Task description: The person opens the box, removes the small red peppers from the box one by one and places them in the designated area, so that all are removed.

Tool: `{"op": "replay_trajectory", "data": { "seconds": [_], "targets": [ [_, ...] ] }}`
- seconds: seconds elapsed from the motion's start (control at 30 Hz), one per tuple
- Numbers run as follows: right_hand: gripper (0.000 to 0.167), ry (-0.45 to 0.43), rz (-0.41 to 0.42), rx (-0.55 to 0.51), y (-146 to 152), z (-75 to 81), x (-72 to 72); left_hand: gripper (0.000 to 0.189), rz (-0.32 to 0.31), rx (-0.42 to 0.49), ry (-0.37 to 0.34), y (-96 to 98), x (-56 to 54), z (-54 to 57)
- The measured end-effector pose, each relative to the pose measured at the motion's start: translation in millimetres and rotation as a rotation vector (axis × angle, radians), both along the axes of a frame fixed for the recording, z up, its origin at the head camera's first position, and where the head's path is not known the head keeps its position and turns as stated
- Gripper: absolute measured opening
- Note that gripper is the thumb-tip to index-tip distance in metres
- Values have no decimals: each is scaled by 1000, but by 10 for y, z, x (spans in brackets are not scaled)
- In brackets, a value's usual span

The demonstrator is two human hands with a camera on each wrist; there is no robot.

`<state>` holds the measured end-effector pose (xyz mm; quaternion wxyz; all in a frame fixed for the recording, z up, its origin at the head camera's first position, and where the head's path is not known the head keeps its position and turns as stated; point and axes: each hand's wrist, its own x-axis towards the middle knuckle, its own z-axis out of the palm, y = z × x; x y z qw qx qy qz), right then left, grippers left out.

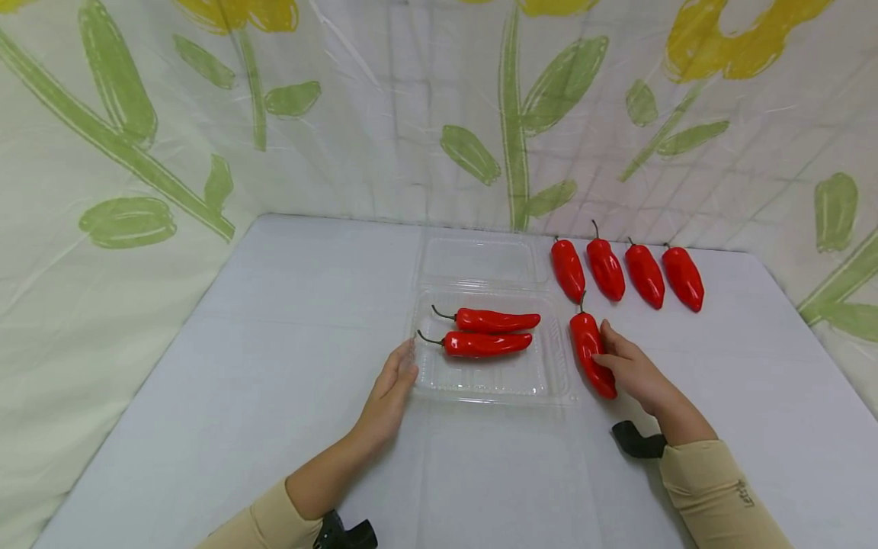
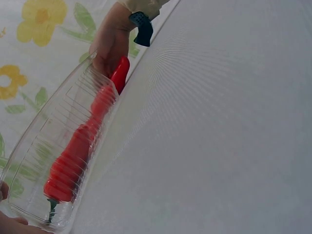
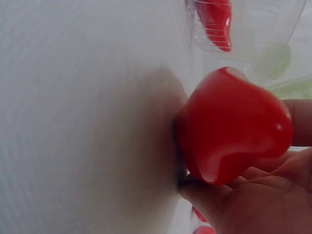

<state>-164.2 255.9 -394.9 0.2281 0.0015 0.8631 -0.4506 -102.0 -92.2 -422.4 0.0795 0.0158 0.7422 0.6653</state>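
My right hand (image 1: 634,374) grips a red chili pepper (image 1: 587,347) just right of a hinged clear plastic container (image 1: 562,385). In the right wrist view the blunt end of this chili pepper (image 3: 234,126) faces the camera, with thumb and fingers around it close over the table. My left hand (image 1: 391,396) holds the container's left edge, with fingertips at the rim. Two more red chili peppers (image 1: 497,320) (image 1: 487,345) lie side by side in the container's near half, stems to the left. Through the container wall (image 2: 53,102) they show blurred in the left wrist view.
Several red chili peppers (image 1: 643,274) stand in a slanted row at the table's back right, stems away from me. The container's lid (image 1: 480,259) lies open toward the back. A white cloth covers the table (image 1: 274,320); a flower-printed curtain (image 1: 384,152) hangs behind it.
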Motion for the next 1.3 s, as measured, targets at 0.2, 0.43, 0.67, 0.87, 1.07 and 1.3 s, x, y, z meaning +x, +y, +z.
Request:
{"op": "replay_trajectory", "data": {
  "seconds": [0.2,0.43,0.67,0.87,1.07,1.3],
  "targets": [
    [73,1,-3,-17,12,-6,-3,49,-8,10,0,-2,1,-3],
    [77,21,-9,-3,33,-21,-17,49,-8,5,-1,-3,1,-1],
    [81,21,-28,21,34,-2,-24,49,-2,3,-6,-1,0,1],
    [82,47,-21,19,30,17,-29,49,-2,9,10,6,0,3],
    [82,96,10,27,46,58,-17,49,-4,6,0,15,-2,8],
    [79,167,24,-13,41,200,-25,49,3,-1,-4,11,-7,8]
  ]
}}
